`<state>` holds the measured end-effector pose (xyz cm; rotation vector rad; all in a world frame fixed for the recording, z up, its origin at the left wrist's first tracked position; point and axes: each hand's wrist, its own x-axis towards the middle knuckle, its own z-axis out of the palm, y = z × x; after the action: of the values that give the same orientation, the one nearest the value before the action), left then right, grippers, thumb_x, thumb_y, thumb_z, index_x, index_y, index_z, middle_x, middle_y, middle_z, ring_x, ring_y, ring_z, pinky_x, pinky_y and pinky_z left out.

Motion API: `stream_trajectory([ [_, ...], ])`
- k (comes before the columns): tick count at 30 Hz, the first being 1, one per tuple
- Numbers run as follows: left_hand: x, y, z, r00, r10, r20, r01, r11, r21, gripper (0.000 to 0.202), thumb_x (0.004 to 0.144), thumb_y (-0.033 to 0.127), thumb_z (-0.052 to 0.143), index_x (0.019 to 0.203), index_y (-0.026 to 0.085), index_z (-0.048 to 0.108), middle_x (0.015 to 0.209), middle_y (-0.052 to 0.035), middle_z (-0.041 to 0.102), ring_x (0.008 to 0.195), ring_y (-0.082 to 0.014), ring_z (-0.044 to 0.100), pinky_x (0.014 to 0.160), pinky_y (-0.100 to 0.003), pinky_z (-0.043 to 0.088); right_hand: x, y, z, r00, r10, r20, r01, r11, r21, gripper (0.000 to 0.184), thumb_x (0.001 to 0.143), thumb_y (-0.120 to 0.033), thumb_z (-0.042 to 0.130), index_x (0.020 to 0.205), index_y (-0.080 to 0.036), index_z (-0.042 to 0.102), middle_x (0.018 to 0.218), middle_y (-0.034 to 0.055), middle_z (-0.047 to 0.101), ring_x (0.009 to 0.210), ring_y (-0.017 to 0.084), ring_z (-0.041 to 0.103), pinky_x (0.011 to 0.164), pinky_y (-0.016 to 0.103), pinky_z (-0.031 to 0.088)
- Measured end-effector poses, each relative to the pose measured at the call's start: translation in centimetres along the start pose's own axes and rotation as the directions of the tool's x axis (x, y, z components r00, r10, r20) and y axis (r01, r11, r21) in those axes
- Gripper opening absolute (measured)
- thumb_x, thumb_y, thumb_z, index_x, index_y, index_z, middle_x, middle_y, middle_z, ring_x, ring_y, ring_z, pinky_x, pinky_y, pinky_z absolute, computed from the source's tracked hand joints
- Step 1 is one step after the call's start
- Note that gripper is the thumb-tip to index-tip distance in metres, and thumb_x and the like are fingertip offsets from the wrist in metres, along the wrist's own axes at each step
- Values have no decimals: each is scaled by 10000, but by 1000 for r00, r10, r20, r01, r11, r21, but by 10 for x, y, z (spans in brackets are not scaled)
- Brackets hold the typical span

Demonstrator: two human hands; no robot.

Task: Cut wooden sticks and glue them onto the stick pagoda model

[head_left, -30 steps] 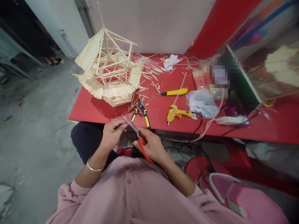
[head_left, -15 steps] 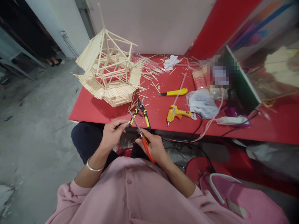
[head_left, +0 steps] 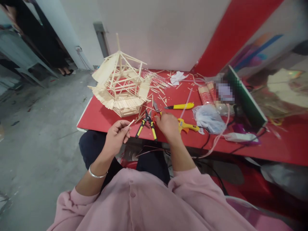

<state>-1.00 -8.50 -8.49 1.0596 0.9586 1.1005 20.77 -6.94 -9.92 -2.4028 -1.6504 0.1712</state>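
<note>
My left hand [head_left: 117, 134] is held up at the table's front edge, fingers pinched on a short wooden stick [head_left: 131, 123]. My right hand [head_left: 168, 125] rests on the red table [head_left: 101, 117], closed around the scissors [head_left: 156, 107], whose blades point up and away past the fingers. Yellow-handled cutters [head_left: 146, 123] lie between my hands. A stick-built pagoda model [head_left: 120, 86] stands at the table's left end. The yellow glue gun [head_left: 187, 126] lies just right of my right hand, partly hidden by it.
A yellow utility knife [head_left: 180, 106] lies behind the glue gun. Loose sticks litter the table's middle. A crumpled plastic bag [head_left: 208, 117], stick packets [head_left: 204, 93], cables and a green-edged board [head_left: 245, 99] crowd the right side. A white wall backs the table; concrete floor lies left.
My right hand has carried the scissors from my lap up onto the table. The left hand keeps a short cut stick. The camera has tilted up and shifted.
</note>
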Motion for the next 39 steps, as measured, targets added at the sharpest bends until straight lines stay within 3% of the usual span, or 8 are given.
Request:
stream_trajectory([
  [3, 5, 14, -7, 999, 49, -21, -49, 999, 11, 213, 739, 284, 770, 855, 158, 644, 600, 15, 650, 401, -56, 498, 359, -155, 370, -18, -14, -23, 934, -265, -238, 319, 920, 227, 332, 974, -342, 449, 1124, -174, 693, 1066, 134, 728, 975, 247, 679, 817, 345, 494],
  [7, 17, 36, -9, 993, 116, 13, -116, 993, -4, 216, 722, 268, 793, 831, 159, 642, 541, 22, 637, 419, -84, 549, 371, -164, 405, -18, -47, -58, 642, -651, -405, 766, 532, 360, 261, 934, -365, 570, 1124, -233, 690, 1018, 60, 734, 923, 187, 655, 807, 304, 485],
  [10, 31, 53, -9, 991, 133, 6, -133, 989, -68, 264, 671, 269, 832, 815, 155, 642, 577, 9, 670, 422, -84, 567, 369, -162, 410, 8, -72, -75, 516, -757, -400, 853, 413, 320, 180, 940, -305, 558, 915, -211, 710, 833, 41, 705, 799, 162, 611, 732, 287, 449],
  [17, 63, 84, -23, 991, -110, 77, 129, 937, -325, 175, 685, 184, 797, 725, 103, 646, 591, 8, 639, 378, -25, 479, 298, -117, 305, 75, -110, -96, 372, -837, -402, 925, 298, 235, 154, 911, -313, 615, 845, -230, 726, 808, 22, 653, 784, 151, 568, 761, 314, 436],
  [21, 77, 95, -28, 941, -275, 195, 335, 820, -463, 130, 781, 90, 688, 685, 96, 600, 577, 15, 583, 379, -5, 440, 294, -92, 274, 96, -125, -94, 370, -842, -391, 925, 295, 241, 156, 917, -303, 599, 888, -234, 735, 852, 29, 654, 808, 153, 575, 759, 317, 446],
  [26, 88, 101, -29, 906, -391, 163, 416, 751, -512, 258, 906, 79, 534, 651, 113, 548, 500, 31, 511, 319, 2, 372, 279, -93, 242, 90, -115, -100, 472, -760, -446, 881, 426, 206, 319, 920, -302, 582, 1219, -220, 659, 1039, 84, 662, 863, 174, 606, 703, 310, 478],
  [34, 102, 101, -32, 889, -423, 175, 452, 755, -474, 261, 903, 74, 532, 648, 131, 532, 451, 42, 480, 294, -10, 358, 283, -101, 251, 49, -44, -115, 550, -678, -488, 801, 593, 80, 262, 926, -350, 579, 1147, -264, 690, 947, 62, 710, 767, 170, 635, 699, 327, 517],
  [39, 108, 103, -33, 911, -392, 129, 408, 808, -426, 268, 897, 87, 542, 633, 133, 537, 437, 46, 466, 296, -15, 370, 290, -109, 261, 41, 8, -98, 711, -596, -373, 667, 739, 91, 291, 934, -417, 535, 1088, -249, 716, 918, 58, 735, 773, 185, 661, 684, 320, 519],
])
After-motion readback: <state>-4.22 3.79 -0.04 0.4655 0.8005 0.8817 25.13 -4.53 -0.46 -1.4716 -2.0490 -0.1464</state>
